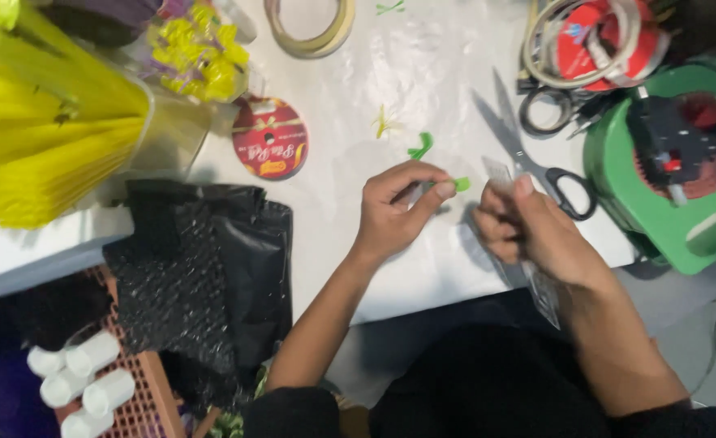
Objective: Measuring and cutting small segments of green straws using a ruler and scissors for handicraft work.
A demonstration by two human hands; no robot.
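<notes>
My left hand (398, 207) pinches a thin pale stem with a small green piece (461, 184) at its tip, just above the white tabletop (358, 138). My right hand (528, 227) is closed on a narrow clear plastic packet (542, 288) that sticks out above and below the fist. Both hands hover close together near the table's front edge. A curled green ribbon scrap (421, 147) lies just beyond my left fingers.
Black-handled scissors (528, 154) lie right of my hands. A green round machine (666, 162) stands at the right edge. Red ribbon spool (270, 138), tape roll (309, 28), yellow bundle (41, 138), black plastic bag (204, 259) and white tubes in an orange basket (82, 381) sit left.
</notes>
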